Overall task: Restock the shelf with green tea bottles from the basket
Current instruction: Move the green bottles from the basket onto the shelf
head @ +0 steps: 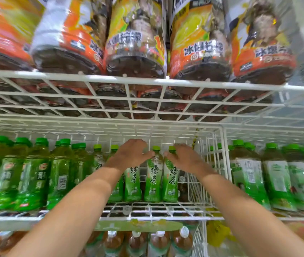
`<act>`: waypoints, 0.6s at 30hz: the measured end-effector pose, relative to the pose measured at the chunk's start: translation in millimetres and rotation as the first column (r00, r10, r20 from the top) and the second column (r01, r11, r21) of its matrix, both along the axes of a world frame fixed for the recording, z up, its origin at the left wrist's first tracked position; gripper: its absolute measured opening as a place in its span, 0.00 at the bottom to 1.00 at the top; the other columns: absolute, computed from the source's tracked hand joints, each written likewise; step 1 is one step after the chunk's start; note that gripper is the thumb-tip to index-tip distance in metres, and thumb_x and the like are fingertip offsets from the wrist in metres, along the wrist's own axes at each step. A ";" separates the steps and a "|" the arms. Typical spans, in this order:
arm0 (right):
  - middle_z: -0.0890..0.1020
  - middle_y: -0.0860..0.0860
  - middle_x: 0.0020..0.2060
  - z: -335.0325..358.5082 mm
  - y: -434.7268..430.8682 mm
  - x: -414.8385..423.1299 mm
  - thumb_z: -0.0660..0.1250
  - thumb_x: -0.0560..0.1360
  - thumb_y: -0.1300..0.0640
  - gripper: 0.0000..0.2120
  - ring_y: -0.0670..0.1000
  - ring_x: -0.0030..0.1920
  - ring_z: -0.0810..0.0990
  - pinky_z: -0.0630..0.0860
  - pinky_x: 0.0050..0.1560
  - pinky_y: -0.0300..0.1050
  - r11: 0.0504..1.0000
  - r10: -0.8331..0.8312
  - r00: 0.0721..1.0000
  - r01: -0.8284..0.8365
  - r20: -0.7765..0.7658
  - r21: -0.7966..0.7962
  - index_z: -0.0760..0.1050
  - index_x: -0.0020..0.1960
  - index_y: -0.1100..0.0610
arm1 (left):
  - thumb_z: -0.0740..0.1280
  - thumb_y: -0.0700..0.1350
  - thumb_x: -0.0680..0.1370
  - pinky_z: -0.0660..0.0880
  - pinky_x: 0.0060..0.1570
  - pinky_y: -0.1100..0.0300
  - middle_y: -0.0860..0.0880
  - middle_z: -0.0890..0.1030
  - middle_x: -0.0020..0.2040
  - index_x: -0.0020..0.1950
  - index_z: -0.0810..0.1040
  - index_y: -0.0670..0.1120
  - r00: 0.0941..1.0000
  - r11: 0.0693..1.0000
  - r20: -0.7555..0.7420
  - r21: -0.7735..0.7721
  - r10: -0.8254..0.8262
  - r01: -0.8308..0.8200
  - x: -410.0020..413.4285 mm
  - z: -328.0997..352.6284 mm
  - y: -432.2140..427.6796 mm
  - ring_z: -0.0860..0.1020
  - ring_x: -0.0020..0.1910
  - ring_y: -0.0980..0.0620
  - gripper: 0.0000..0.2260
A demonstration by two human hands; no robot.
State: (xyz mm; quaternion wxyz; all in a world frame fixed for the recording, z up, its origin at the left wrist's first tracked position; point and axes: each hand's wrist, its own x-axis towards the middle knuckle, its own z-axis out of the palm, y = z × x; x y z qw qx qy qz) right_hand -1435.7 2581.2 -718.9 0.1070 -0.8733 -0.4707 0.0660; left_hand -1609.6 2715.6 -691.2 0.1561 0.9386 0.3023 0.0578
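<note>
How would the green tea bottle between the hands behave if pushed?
The green tea bottle looks full, so it is probably heavy for its size. Tall and narrow on the wire shelf, it may tip or snag. Its glossy label might feel slippery.
</note>
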 end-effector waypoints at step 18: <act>0.68 0.58 0.76 110.7 -111.0 -139.9 0.53 0.80 0.31 0.36 0.61 0.73 0.69 0.69 0.71 0.58 0.959 0.274 0.928 -0.241 0.254 -0.152 0.63 0.78 0.55 | 0.57 0.68 0.79 0.75 0.62 0.46 0.42 0.79 0.63 0.61 0.77 0.46 0.983 0.939 -0.182 0.342 0.025 0.040 -135.6 83.8 -119.2 0.77 0.62 0.42 0.28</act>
